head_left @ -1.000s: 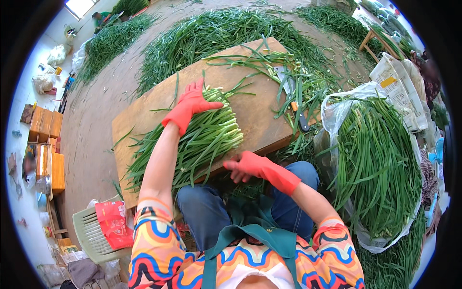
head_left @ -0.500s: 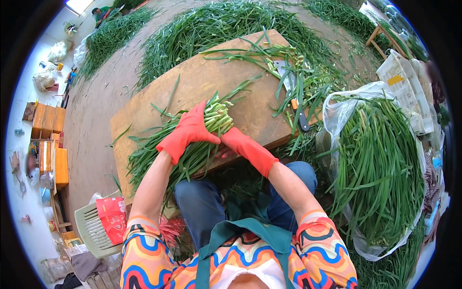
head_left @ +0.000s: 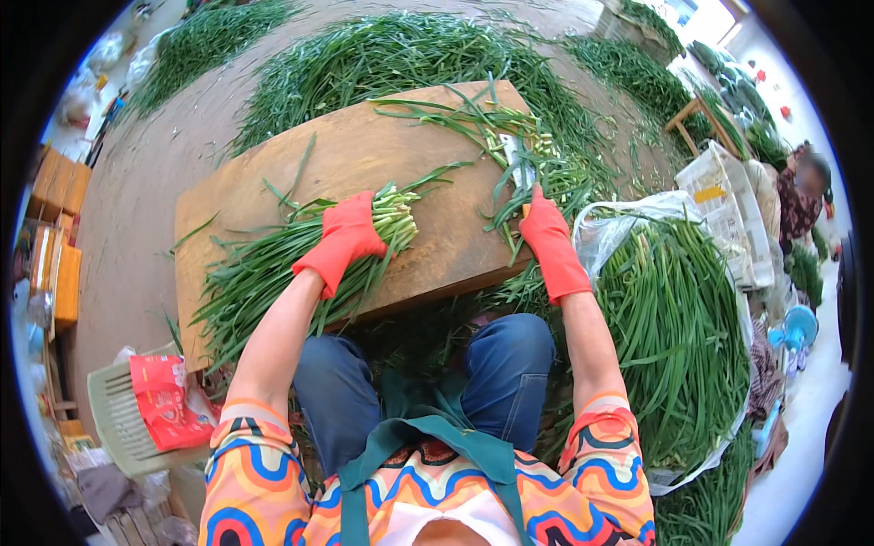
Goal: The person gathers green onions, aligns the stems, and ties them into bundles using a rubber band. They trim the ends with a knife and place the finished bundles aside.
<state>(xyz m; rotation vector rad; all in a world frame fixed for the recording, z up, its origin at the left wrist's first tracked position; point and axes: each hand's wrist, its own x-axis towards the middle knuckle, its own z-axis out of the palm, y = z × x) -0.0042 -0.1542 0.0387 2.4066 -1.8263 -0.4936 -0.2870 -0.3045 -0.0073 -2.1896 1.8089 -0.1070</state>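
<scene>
A bunch of garlic chives [head_left: 273, 264], long green leaves with pale stem ends pointing right, lies across the left of the wooden board [head_left: 446, 218]. My left hand [head_left: 348, 235], in a red rubber glove, is closed round it just behind the stem ends. At the board's right edge my right hand [head_left: 549, 238], gloved alike, is wrapped round the handle of a broad-bladed knife [head_left: 519, 164]. Its blade points away from me among loose leaves and stem trimmings [head_left: 546, 146]; my glove hides most of the handle.
A clear plastic bag [head_left: 605, 241] packed with upright chives [head_left: 674, 337] stands at my right. Beyond the board spreads a large heap of chives [head_left: 364, 82]. A pale green plastic chair [head_left: 118, 419] with a red packet [head_left: 164, 400] is at my left. Another person [head_left: 801, 191] is at the far right.
My right hand has left the bunch's stem ends, moved right and taken hold of the knife handle. The left hand still holds the bunch. The view has shifted to the right.
</scene>
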